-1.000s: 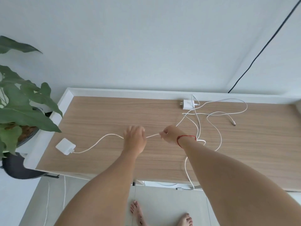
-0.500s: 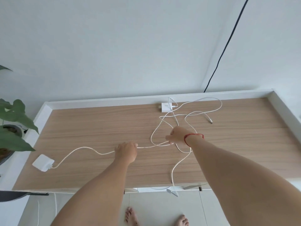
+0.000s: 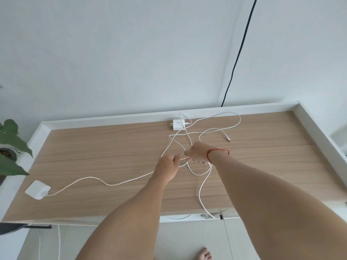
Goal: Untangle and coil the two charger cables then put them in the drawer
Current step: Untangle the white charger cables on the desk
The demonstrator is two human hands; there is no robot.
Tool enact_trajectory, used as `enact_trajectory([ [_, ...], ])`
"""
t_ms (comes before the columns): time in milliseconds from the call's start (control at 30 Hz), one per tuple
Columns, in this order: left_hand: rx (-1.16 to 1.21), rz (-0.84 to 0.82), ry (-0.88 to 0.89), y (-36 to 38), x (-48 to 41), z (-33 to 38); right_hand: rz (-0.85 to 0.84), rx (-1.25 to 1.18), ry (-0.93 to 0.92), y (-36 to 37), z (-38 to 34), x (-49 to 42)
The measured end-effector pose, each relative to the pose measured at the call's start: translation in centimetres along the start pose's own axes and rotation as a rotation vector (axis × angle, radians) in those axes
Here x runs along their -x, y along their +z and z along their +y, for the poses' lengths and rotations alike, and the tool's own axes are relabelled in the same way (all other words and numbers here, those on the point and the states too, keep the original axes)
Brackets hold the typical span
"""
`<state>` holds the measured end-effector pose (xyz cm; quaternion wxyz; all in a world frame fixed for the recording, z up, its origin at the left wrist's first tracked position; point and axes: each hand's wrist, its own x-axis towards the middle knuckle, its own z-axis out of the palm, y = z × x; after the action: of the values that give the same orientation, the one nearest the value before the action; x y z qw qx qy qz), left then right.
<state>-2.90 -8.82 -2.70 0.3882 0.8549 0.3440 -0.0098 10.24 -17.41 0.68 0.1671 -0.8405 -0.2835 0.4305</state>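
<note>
Untangling step in hand; nothing coiled yet, drawer not in view.

Left hand (image 3: 167, 166) and right hand (image 3: 197, 153), close together at mid-desk, each pinch the same white cable (image 3: 129, 180), with a short run taut between them. That cable trails left to the large charger brick (image 3: 37, 189) near the left front corner of the desk (image 3: 93, 147). Behind the right hand, loops cross in a tangle (image 3: 185, 130) reaching the small charger (image 3: 178, 124) at the back edge. One end hangs over the front edge. Next move, as judged: feed the held cable out through the loops without pulling them tight.
</note>
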Motion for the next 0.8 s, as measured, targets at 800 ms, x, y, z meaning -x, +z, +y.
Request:
enact_trajectory([
  [800, 0.012, -0.161, 0.021, 6.9, 1.0, 5.7, 0.288, 0.135, 0.037, -3.6, 9.4, 1.6],
])
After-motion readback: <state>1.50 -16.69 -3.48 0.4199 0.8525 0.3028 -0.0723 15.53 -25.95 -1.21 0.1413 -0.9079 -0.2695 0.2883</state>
